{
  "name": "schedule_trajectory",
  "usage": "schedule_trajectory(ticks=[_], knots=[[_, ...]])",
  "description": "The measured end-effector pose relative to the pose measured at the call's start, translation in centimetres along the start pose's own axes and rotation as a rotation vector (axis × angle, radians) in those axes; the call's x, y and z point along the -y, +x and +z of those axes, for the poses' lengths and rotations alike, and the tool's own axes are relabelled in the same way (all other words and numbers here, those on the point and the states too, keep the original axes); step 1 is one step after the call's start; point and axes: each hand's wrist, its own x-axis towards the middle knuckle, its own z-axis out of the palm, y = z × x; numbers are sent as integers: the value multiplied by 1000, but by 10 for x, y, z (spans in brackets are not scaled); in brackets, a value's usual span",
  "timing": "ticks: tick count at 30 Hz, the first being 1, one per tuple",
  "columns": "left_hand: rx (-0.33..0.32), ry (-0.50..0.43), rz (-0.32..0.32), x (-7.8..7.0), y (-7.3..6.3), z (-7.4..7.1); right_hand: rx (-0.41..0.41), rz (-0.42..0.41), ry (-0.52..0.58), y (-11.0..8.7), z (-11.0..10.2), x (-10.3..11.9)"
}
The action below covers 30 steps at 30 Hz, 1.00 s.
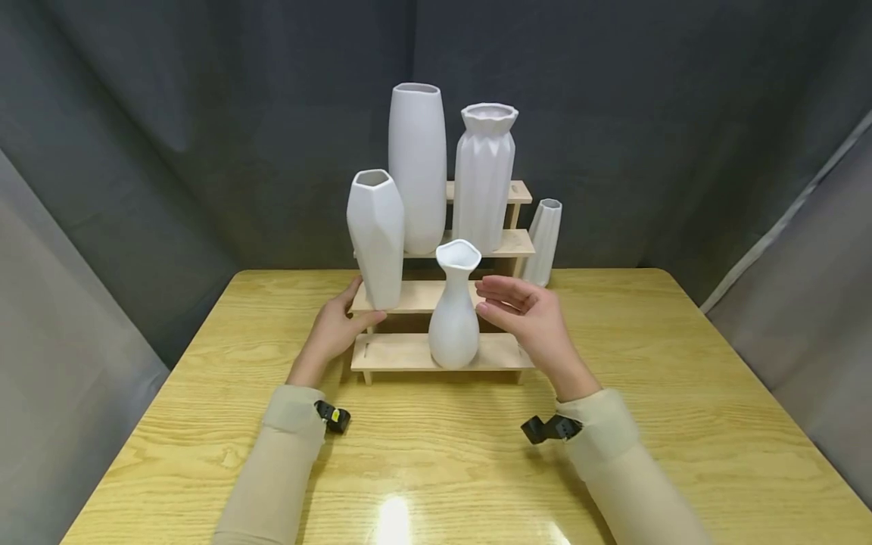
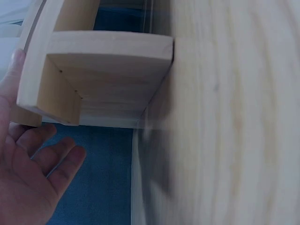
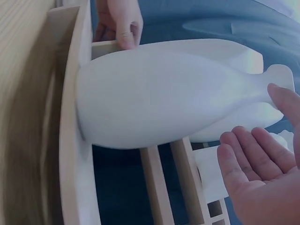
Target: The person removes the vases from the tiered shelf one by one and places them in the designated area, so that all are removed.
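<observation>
The slender-necked vase [image 1: 454, 325] stands upright on the lowest board [image 1: 398, 352] of the stepped stand [image 1: 518, 378], a little right of the middle. The right hand [image 1: 534, 325] is cupped beside it, thumb near the neck and fingers loosely curved; that grip is spread wide and has hold of nothing, probably to keep the vase within reach without tipping it. The left hand [image 1: 331, 329] rests at the left end of the second board [image 1: 425, 295], its thumb on the wood and most of its fingers relaxed and spread; this grip is slack, likely there to steady the stand (how hard it presses, I cannot tell).

The angular vase [image 1: 377, 227] stands on that second board, just beside the left thumb. Behind, the tall oval vase [image 1: 417, 166] and the fluted vase [image 1: 484, 182] share the third board [image 1: 518, 242]; the taller pieces at the back seem placed so the shorter ones in front hide little of them. The small ribbed vase [image 1: 543, 246] stands apart from the boards, on the desk [image 1: 409, 446] at the stand's right.

Counted up: five white vases, one stand with four boards, two hands, and two wrist cameras [image 1: 332, 416], one at each cuff.
</observation>
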Motion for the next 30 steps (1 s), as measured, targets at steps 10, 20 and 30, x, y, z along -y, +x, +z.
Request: schedule_trajectory(ticks=[10, 20, 30], knots=[[1, -1, -5, -1, 0, 2, 21, 20, 24, 3, 7, 2], [4, -1, 0, 0, -2, 2, 0, 40, 34, 11, 17, 5], [3, 0, 9, 2, 1, 1, -3, 56, -16, 15, 23, 6]])
